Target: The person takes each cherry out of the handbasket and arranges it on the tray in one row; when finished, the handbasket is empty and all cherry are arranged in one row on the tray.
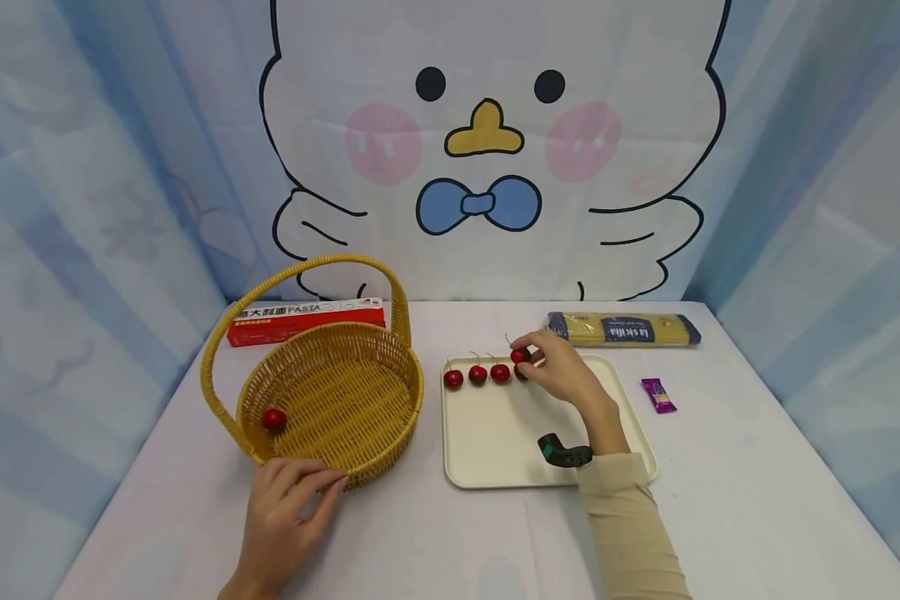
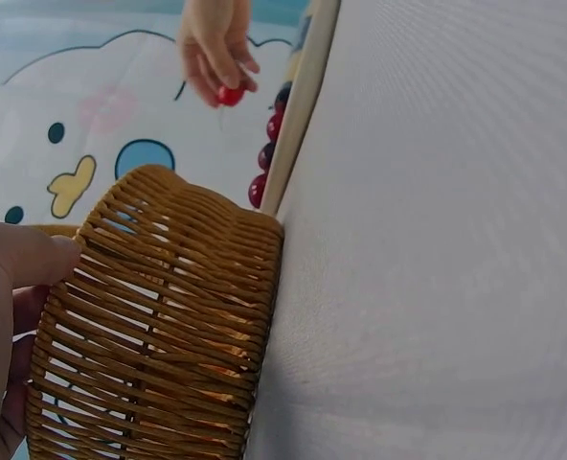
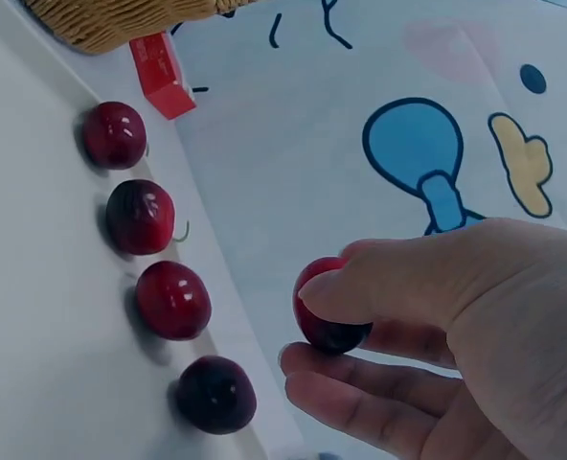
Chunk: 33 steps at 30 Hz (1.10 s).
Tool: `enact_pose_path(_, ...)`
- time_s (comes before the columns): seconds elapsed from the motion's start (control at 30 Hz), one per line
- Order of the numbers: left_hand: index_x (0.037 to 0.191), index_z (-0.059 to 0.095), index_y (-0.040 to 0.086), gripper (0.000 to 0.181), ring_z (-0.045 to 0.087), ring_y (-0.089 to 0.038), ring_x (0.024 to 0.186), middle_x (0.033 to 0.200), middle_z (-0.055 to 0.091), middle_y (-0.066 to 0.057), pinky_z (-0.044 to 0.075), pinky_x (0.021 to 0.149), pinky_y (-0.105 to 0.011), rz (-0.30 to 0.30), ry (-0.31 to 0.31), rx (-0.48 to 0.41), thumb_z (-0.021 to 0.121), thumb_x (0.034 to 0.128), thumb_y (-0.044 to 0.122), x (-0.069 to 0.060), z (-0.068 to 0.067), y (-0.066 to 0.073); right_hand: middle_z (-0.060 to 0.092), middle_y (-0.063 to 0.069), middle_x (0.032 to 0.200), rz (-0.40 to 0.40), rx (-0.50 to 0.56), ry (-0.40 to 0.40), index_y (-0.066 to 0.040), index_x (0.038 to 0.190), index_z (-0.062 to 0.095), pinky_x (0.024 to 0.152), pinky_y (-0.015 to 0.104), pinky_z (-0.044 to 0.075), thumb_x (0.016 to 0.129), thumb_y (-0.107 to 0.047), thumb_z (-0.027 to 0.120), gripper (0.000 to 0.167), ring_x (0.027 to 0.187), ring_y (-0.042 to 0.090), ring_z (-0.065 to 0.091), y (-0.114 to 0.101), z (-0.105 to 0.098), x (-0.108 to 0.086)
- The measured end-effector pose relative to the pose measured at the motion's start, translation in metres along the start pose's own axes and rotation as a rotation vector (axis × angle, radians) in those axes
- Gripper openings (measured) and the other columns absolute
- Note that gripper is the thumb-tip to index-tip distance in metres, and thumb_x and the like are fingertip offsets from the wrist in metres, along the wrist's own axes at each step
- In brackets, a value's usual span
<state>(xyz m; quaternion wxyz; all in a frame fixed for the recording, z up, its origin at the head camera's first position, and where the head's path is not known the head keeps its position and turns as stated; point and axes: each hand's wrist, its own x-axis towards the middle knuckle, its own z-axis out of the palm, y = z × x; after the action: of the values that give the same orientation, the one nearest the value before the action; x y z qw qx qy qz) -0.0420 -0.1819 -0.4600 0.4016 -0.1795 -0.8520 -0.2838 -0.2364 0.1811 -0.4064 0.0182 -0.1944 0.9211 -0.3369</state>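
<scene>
A yellow wicker basket [image 1: 330,392] with a tall handle stands on the left of the table, one red cherry [image 1: 273,419] lying inside it. My left hand [image 1: 288,512] grips the basket's near rim, thumb on one side and fingers on the other, as the left wrist view shows. Over the far edge of a cream tray [image 1: 495,450], my right hand [image 1: 562,367] pinches a dark red cherry [image 3: 327,307] between thumb and fingers. Below it, several cherries [image 3: 173,300] with stems sit in a row along the tray's far side.
Behind the basket lies a red pasta box [image 1: 303,321]. A packet of spaghetti [image 1: 622,329] lies at the back right, and a small purple wrapped snack [image 1: 658,396] is to the right of the tray. A printed curtain [image 1: 487,250] hangs behind the table.
</scene>
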Motion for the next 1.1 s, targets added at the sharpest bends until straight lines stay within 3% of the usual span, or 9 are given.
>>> enact_pose_path(0.37,0.082,0.079,0.008,0.046,0.054,-0.020,0.084,0.083,0.068,-0.002,0.034,0.083,-0.034,0.014,0.029,0.000,0.057,0.1011,0.043,-0.001,0.001,-0.001,0.061,0.021,0.128,0.182,-0.025,0.057,0.000,0.127,0.063,0.091,0.045,0.050,0.092,-0.008,0.069,0.036,0.103,0.031,0.061,0.026,0.000,0.002)
enact_pose_path(0.77,0.083,0.079,0.007,0.047,0.053,-0.020,0.085,0.084,0.068,-0.002,0.033,0.084,-0.034,-0.004,-0.004,-0.003,0.055,0.1018,0.044,0.001,-0.001,0.000,0.065,0.020,0.119,0.261,-0.034,0.055,0.001,0.123,0.063,0.091,0.045,0.050,0.090,-0.010,0.070,0.035,0.104,0.032,0.062,0.046,0.007,0.003)
enact_pose_path(1.1,0.083,0.079,0.007,0.049,0.053,-0.020,0.085,0.083,0.068,-0.002,0.034,0.084,-0.034,-0.017,-0.014,0.005,0.054,0.1018,0.045,0.000,0.000,0.000,0.066,0.021,0.116,0.246,-0.039,0.055,0.002,0.122,0.063,0.088,0.046,0.051,0.091,-0.013,0.070,0.035,0.102,0.032,0.064,0.049,0.008,-0.001)
